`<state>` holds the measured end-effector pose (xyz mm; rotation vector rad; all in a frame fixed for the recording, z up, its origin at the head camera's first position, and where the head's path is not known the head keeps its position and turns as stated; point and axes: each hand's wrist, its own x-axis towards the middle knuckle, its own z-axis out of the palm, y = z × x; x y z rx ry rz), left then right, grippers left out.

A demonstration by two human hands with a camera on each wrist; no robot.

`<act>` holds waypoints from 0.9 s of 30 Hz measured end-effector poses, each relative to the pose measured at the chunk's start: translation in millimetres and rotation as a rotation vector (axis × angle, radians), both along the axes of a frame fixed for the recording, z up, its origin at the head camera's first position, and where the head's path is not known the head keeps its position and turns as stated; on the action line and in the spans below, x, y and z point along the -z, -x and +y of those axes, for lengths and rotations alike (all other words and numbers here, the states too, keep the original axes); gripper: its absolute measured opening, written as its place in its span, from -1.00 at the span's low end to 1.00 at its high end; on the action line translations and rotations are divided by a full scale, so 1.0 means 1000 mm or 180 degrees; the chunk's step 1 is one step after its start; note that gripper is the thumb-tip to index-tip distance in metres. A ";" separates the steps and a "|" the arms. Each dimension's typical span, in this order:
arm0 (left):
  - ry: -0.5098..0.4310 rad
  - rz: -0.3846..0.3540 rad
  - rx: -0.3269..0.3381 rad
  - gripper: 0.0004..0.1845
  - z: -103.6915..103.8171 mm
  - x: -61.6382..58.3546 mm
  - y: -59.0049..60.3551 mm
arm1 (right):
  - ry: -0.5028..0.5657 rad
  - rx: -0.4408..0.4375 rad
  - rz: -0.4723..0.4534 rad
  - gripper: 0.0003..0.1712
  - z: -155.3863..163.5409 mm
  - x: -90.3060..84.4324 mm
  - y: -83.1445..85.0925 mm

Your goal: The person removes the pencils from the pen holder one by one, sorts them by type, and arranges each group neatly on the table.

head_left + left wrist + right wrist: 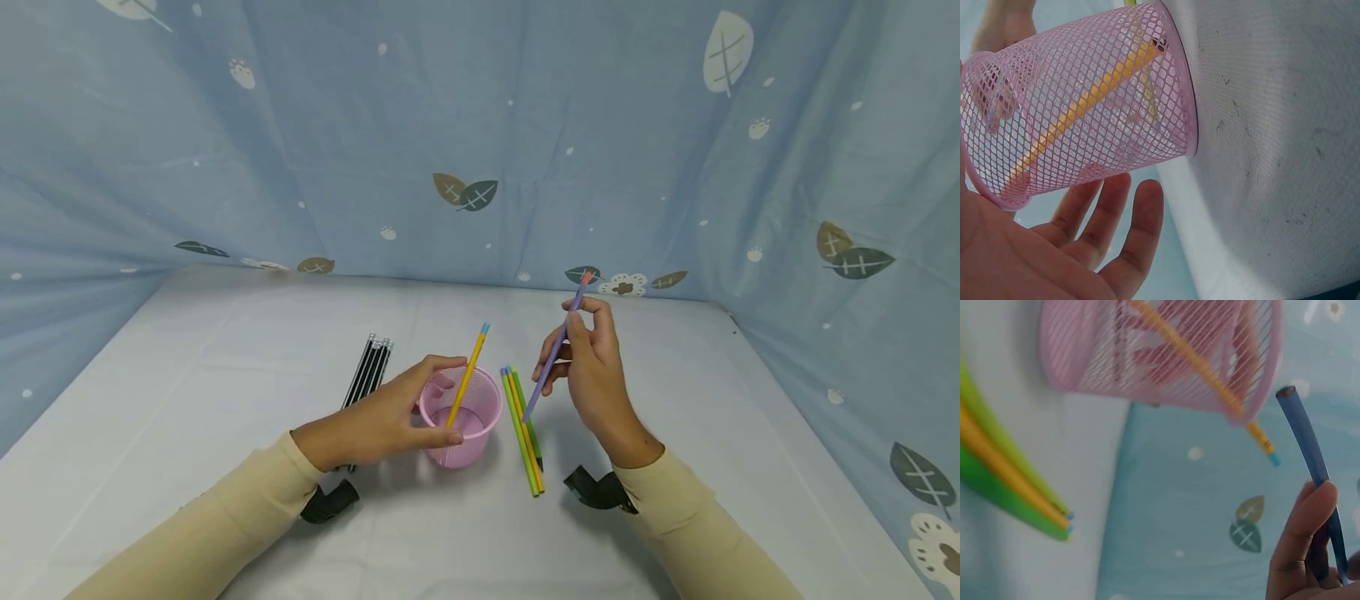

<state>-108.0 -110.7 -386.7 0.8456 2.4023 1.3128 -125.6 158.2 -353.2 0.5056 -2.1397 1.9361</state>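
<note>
This looks like a staged recording booth, not a lived-in room: a white table is walled on three sides by a blue leaf-print cloth, with only pencils and a pink cup on it.

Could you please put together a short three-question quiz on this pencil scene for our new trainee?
1. True or false: the yellow pencil already stands inside the pink mesh cup.
2. Which hand holds the purple pencil? A) left hand B) right hand C) neither
3. Fill in: the black pencils lie on the table on the cup's ___ side.

Key: 1. True. 2. B; the right hand pinches it, while the left hand grips the cup. 3. Left; the green and yellow pencils lie on the right.
</note>
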 end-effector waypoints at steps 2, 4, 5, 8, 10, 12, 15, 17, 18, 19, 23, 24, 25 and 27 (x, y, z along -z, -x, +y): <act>-0.0006 0.0005 0.0000 -0.07 0.000 0.000 0.000 | -0.0083 0.0001 -0.0186 -0.73 0.002 0.003 0.005; -0.0013 -0.0002 0.0006 -0.06 0.000 0.000 0.000 | -0.0181 -0.0020 -0.0397 -0.71 0.003 0.006 0.009; -0.0015 -0.0002 0.0009 -0.06 0.000 0.000 0.000 | -0.0231 -0.0036 -0.0500 -0.70 0.004 0.008 0.012; -0.0003 -0.0004 -0.0005 -0.06 0.000 0.000 0.000 | -0.0443 -0.0110 -0.0788 -0.68 0.006 0.013 0.019; 0.0005 0.0011 -0.0008 -0.05 0.000 0.000 0.000 | -0.0618 -0.0177 -0.0933 -0.65 0.007 0.017 0.024; 0.0013 0.0025 -0.0010 -0.04 -0.001 0.000 0.000 | -0.0785 -0.0250 -0.1054 -0.62 0.008 0.021 0.028; 0.0006 0.0034 -0.0002 -0.05 -0.001 0.001 0.000 | -0.1024 -0.0330 -0.1208 -0.56 0.010 0.027 0.034; -0.0004 0.0024 0.0002 -0.05 -0.001 0.001 0.000 | -0.1154 -0.0343 -0.1265 -0.53 0.012 0.031 0.037; -0.0005 0.0016 -0.0005 -0.06 -0.001 0.000 -0.001 | -0.1196 -0.0364 -0.1294 -0.52 0.013 0.033 0.038; -0.0005 0.0006 -0.0011 -0.06 -0.001 0.000 -0.001 | -0.1230 -0.0388 -0.1312 -0.51 0.014 0.034 0.039; 0.0009 -0.0007 -0.0038 -0.07 -0.001 -0.001 -0.002 | -0.1294 -0.0497 -0.1371 -0.50 0.017 0.039 0.042; 0.0009 -0.0007 -0.0039 -0.07 0.000 -0.001 -0.002 | -0.1311 -0.0537 -0.1399 -0.50 0.017 0.040 0.043; 0.0000 -0.0006 -0.0032 -0.07 0.000 0.000 -0.001 | -0.1359 -0.0551 -0.1427 -0.50 0.018 0.041 0.043; -0.0006 0.0003 -0.0014 -0.08 0.000 0.000 -0.001 | -0.1470 -0.0574 -0.1517 -0.51 0.019 0.043 0.043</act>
